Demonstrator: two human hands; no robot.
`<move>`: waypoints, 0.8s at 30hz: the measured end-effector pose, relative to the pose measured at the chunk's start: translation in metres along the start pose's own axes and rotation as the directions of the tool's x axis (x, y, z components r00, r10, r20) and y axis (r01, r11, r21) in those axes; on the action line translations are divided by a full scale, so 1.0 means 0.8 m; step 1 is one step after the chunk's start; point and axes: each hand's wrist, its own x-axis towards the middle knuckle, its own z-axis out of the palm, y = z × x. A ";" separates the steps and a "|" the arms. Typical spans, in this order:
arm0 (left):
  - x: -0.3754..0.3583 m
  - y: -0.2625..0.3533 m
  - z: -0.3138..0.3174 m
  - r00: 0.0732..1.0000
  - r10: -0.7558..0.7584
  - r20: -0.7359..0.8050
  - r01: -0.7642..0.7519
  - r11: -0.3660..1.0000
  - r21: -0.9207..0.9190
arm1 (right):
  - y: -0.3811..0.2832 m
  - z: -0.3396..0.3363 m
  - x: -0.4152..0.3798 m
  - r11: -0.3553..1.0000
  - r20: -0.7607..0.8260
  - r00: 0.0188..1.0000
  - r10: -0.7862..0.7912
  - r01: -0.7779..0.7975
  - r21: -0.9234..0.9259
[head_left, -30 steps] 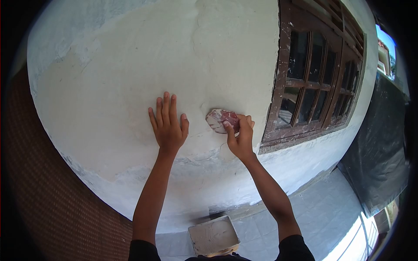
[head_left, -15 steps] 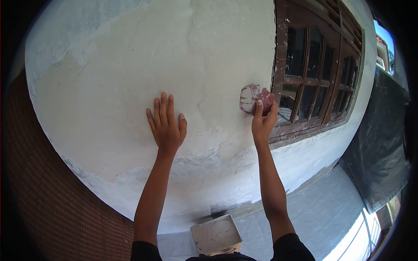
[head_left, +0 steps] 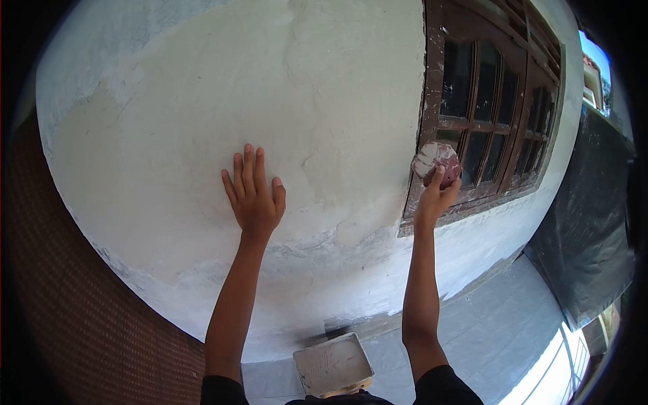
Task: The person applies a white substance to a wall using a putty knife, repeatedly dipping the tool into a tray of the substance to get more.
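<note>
The left hand (head_left: 256,208) lies open on the wall (head_left: 162,142), seemingly coated around it, patchy below; the right hand (head_left: 432,202) pinches a smeared red pad (head_left: 429,159).

Pale wall (head_left: 169,101), brown-framed window (head_left: 482,115).

The wall (head_left: 169,155) is showing matt, patchy plaster; the window frame (head_left: 432,88) is looking like paint-flecked brown wood, its panes (head_left: 457,77) appearing dark, glossy glass.
</note>
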 end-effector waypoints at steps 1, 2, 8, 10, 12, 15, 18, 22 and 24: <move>0.000 0.001 0.000 1.000 -0.001 0.001 0.001 1.000 0.004 | -0.001 -0.002 -0.006 1.000 -0.001 1.000 0.002 -0.002 -0.003; 0.001 0.001 0.001 1.000 0.000 -0.001 0.000 1.000 0.003 | -0.002 -0.003 -0.017 0.995 0.135 0.991 0.005 -0.019 0.101; -0.001 0.000 0.000 1.000 0.006 -0.004 -0.006 1.000 -0.007 | -0.006 -0.016 -0.137 0.782 0.786 0.506 -0.354 0.621 -0.047; 0.000 -0.001 0.000 1.000 0.004 -0.002 -0.004 1.000 -0.006 | 0.011 -0.008 -0.109 0.799 0.664 0.649 -0.370 0.587 -0.128; -0.001 0.000 0.000 1.000 0.000 -0.004 0.000 1.000 -0.006 | 0.040 -0.011 -0.052 0.983 0.362 0.926 -0.104 0.152 -0.106; -0.001 0.001 0.000 1.000 -0.005 -0.005 0.005 1.000 -0.004 | 0.017 -0.022 -0.011 0.991 0.066 0.994 0.084 -0.091 0.101; 0.001 0.002 -0.001 1.000 -0.005 -0.021 0.005 1.000 0.011 | 0.000 -0.021 -0.044 0.985 0.233 0.971 0.051 -0.087 0.146; 0.002 0.002 -0.001 0.999 -0.004 -0.039 0.005 1.000 0.019 | 0.000 -0.026 -0.142 0.841 0.737 0.580 -0.348 0.540 -0.027; 0.001 0.000 0.000 1.000 0.005 -0.027 -0.004 1.000 0.005 | 0.008 -0.023 -0.122 0.867 0.695 0.660 -0.286 0.486 -0.105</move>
